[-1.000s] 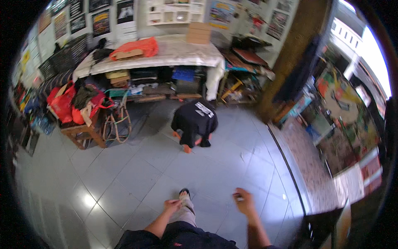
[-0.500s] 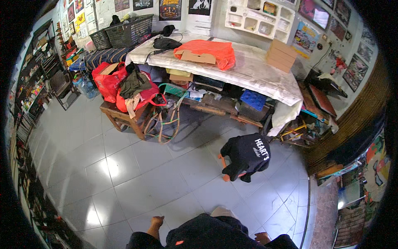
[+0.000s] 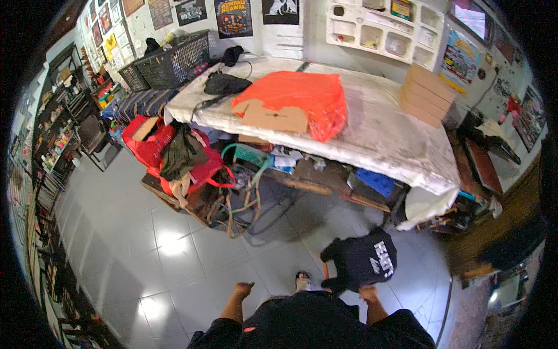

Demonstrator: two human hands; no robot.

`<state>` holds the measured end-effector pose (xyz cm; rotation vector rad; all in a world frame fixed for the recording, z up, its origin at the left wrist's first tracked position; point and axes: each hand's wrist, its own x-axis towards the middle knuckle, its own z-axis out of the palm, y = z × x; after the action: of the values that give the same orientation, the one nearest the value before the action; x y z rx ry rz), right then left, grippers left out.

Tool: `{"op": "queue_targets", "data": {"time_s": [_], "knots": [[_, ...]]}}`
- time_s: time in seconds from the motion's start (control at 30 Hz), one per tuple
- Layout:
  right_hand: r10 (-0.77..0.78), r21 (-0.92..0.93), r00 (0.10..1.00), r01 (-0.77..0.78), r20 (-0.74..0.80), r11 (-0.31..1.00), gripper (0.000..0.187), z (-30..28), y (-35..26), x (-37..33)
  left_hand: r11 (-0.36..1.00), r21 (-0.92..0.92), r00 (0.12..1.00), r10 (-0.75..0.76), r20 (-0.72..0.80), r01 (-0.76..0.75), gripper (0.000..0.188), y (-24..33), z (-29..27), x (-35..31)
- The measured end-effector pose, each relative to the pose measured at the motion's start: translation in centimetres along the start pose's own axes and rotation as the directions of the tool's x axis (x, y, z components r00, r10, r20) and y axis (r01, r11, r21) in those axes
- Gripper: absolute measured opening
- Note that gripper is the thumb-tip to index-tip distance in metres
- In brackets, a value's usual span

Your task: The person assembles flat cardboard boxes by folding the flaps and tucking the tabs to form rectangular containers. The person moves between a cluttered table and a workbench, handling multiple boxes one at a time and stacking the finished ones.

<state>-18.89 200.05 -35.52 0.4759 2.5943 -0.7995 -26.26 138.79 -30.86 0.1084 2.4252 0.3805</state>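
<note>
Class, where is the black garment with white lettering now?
In the head view, the black garment sits right of centre, between the cloth-covered table and the right hand.

Black shirt (image 3: 361,259) ahead, seemingly free room leftward

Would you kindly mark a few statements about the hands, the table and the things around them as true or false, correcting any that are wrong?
1. The right hand is nearer than the left hand to the black garment with pale print. True.
2. The crinkled orange plastic bag lies on the floor. False: it lies on the long table covered in whitish cloth.
3. Flat brown cardboard shows at the orange bag's front edge. True.
4. The stacked brown cardboard boxes stand at the table's left end. False: they stand toward its right end.
5. Dark green cloth lies on the red bags. True.
</note>
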Motion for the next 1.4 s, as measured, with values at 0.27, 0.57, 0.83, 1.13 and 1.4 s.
{"op": "queue_targets", "data": {"time_s": [0.27,0.57,0.83,1.13,1.4], "knots": [[-0.230,0.517,0.846,0.486,-0.481,0.704,0.021,-18.3,-36.8,16.8,0.066,-0.927,0.853,-0.371,-0.367,-0.370,0.029,12.8,-27.6,5.5],[-0.311,0.324,0.691,0.625,-0.653,0.711,0.021,-32.5,-53.4,22.5,-0.076,-0.856,0.854,0.072,-0.516,-0.511,0.042,20.7,-51.3,13.5],[-0.022,0.350,0.817,0.271,-0.576,0.897,0.019,-34.4,-54.6,26.9,-0.381,-0.710,0.776,-0.035,-0.630,-0.593,0.019,20.3,-56.5,13.5],[-0.254,0.209,0.601,0.593,-0.758,0.778,0.015,-32.9,-54.3,26.2,-0.325,-0.766,0.831,-0.178,-0.527,-0.555,0.012,19.4,-52.7,8.9],[-0.636,0.184,0.618,0.768,-0.461,0.613,0.018,-22.6,-50.5,22.6,-0.103,-0.887,0.893,-0.075,-0.444,-0.450,0.030,22.7,-47.0,6.3]]}}
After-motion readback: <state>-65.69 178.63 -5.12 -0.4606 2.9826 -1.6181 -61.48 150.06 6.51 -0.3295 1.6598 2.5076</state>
